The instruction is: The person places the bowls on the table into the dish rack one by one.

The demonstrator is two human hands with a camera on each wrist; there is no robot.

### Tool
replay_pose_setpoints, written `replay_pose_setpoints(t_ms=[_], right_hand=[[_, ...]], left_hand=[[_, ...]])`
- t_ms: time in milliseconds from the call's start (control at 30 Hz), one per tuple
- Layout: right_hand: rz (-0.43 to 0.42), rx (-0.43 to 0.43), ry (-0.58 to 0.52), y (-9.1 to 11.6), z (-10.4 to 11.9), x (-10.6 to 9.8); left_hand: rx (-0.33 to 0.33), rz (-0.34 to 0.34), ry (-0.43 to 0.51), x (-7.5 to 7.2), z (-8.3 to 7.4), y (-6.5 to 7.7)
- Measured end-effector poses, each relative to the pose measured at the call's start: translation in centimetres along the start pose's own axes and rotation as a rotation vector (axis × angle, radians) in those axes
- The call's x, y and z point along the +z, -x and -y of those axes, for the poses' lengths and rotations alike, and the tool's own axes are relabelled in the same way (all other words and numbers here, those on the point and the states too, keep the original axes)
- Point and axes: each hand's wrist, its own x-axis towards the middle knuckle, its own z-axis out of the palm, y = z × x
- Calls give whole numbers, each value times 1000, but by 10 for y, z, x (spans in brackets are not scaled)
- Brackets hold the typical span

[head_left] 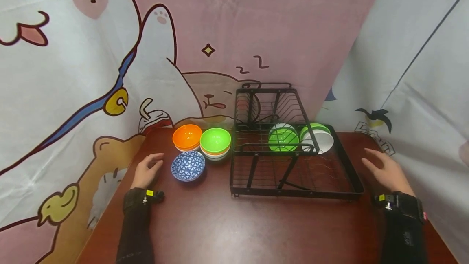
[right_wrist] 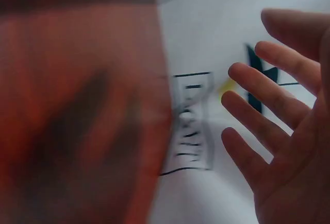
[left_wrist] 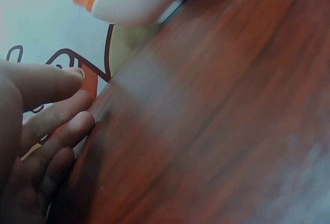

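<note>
Fingers (right_wrist: 252, 121) relaxed, both empty: left hand (head_left: 145, 171) beside blue-and-white triangle-patterned round bowl (head_left: 188, 166); right hand (head_left: 386, 172) right of black wire two-tier dish rack (head_left: 293, 193). Behind patterned bowl, orange-topped bowl stack (head_left: 187, 135), green-topped bowl stack (head_left: 215, 139). Rack holds green bowls (head_left: 283, 139), white bowls (head_left: 324, 141). Red-brown tabletop (head_left: 234, 227) underneath.

Glossy reddish-brown table (head_left: 205, 223); pink-and-white cartoon-print cloth (head_left: 311, 31) behind and along both sides.
</note>
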Motion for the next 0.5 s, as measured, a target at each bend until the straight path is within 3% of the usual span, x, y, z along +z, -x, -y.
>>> replay_pose_setpoints(t_ms=[233,500], right_hand=[[182,-12,29,6,-29,29],[257,-45,-19,5,-32,35]], left_hand=[[12,41,16,5,-5,-2],[-31,46,14,-1,-25,1]])
